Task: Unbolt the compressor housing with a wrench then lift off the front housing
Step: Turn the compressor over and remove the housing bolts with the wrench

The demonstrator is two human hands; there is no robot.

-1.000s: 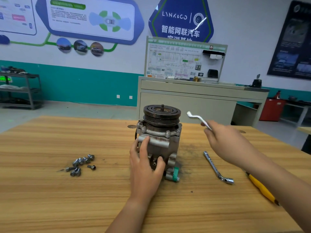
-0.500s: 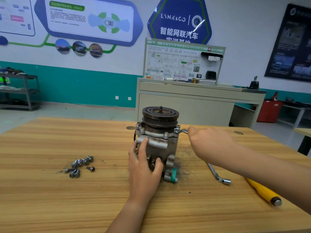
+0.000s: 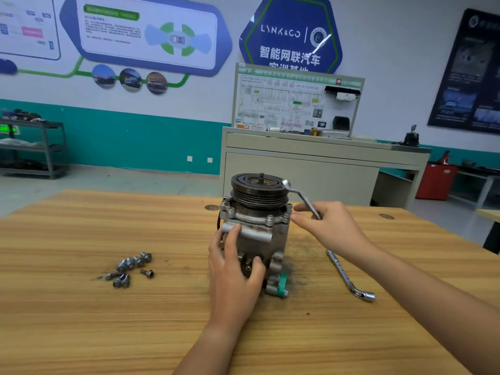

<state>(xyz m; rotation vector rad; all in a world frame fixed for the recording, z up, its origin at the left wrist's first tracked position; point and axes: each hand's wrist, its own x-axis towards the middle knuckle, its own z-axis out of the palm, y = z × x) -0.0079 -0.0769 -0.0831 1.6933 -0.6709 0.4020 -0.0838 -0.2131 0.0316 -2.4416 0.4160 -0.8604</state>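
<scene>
A grey metal compressor (image 3: 257, 228) stands upright on the wooden table (image 3: 81, 320), its grooved pulley (image 3: 258, 189) on top. Bolts show along its front flange (image 3: 270, 220). My left hand (image 3: 234, 269) grips the front of the compressor body. My right hand (image 3: 328, 230) sits just right of the flange and holds a small silver wrench (image 3: 300, 196) by its handle. The wrench head is raised, up beside the pulley's right rim. My right fingertips lie close to the flange corner.
Several loose bolts (image 3: 132, 267) lie on the table to the left. A long L-shaped socket wrench (image 3: 349, 277) lies to the right of the compressor. Behind the table stands a grey cabinet (image 3: 311, 169) with a training board, and a metal shelf (image 3: 35, 147) stands far left.
My right hand came in from the upper right to the flange's right corner with the wrench. Now the wrench head is tilted up beside the pulley. My left hand stayed on the body.
</scene>
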